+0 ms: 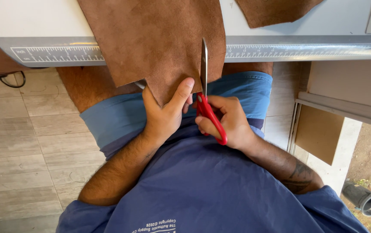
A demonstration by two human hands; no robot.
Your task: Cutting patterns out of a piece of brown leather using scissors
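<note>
While the brown suede leather sheet [151, 39] hung over the near edge of the white table [30, 19], the left hand [165, 113] pinched its lower edge, the thumb lying flat on top of the leather and the fingers hidden beneath it. The right hand [228, 121] was wrapped around the red handles of the scissors [205, 92], fingers through the loops, and the grey blades pointed straight up into the leather just to the right of the left thumb. The blades looked nearly together, with the leather caught between them along a cut running away from the body. A ruler strip [280, 51] with printed markings ran along the table's front edge, partly covered by the sheet. A second, smaller brown leather piece [271, 11] lay farther back on the table, well apart from the hands. Below, the person's blue shirt [220, 190] and blue shorts filled the lower view, above a pale plank floor [17, 142].
</note>
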